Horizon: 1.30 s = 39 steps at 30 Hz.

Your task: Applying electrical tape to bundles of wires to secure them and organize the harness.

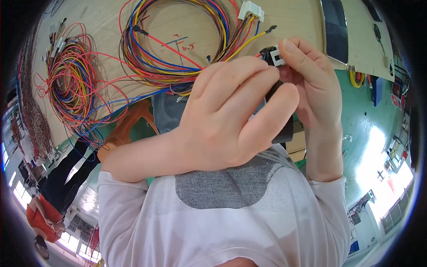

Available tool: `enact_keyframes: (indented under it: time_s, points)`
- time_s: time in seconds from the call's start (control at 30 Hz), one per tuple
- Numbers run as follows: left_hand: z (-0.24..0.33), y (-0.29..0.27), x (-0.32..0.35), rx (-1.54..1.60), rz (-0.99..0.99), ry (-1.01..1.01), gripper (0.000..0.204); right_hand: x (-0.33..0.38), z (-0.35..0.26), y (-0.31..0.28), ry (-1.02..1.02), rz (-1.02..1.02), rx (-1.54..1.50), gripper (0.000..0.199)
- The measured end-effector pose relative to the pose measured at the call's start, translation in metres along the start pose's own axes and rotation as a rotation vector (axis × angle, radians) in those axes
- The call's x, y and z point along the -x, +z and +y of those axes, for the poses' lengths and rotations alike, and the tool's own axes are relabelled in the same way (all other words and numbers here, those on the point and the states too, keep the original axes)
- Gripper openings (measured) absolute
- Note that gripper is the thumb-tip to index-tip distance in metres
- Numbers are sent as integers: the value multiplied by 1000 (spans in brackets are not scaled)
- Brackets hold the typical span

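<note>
Between the thumb and fingers of my right hand [313, 73] is a small white plastic connector [277, 58]. A black piece [267, 54] sits against the connector's left side, with a bit of red wire running into it. My left hand [229, 111] is curled just left of the connector, its fingertips close to the black piece. What those fingers hold is hidden behind the hand. Dark material [284, 131] shows below the left hand, too covered to name. Beyond both hands, a coiled wire harness [129, 44] of red, yellow, blue and brown wires lies on the wooden table [284, 22].
A white multi-pin connector [251, 11] ends the harness. A second wire bundle [71, 84] lies at the left. A dark flat panel [334, 31] and a screwdriver [378, 33] are at the right. An orange stool [129, 124] stands below the table edge; another person [44, 218] is at lower left.
</note>
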<state>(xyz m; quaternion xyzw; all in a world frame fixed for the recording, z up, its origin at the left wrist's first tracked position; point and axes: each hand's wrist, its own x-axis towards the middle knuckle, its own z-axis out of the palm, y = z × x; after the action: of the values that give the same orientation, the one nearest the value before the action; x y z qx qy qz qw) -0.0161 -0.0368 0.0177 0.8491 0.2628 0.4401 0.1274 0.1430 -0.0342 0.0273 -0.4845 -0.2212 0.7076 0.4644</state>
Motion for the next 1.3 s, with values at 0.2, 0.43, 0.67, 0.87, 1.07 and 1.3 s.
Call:
enact_keyframes:
  time_s: [0.2, 0.43, 0.67, 0.87, 1.07, 1.3]
  points:
    - [7, 2, -2, -7, 7, -62, 52, 5, 3, 3, -56, 10, -125, 14]
    - [15, 16, 15, -35, 102, -164, 36, 8, 14, 11, -83, 79, -180, 14]
    - [1, 21, 24, -221, 57, -28, 33, 7, 13, 7, -138, 94, -123, 12]
    - [-25, 20, 14, 162, 153, -116, 32, 4, 11, 1, -390, 37, 169, 12]
    - [-25, 23, -2, 250, 55, -584, 47, 7, 8, 9, -424, 105, 286, 8]
    - [-45, 4, 7, -45, -176, -462, 37, 10, -7, 0, -505, 222, 161, 12]
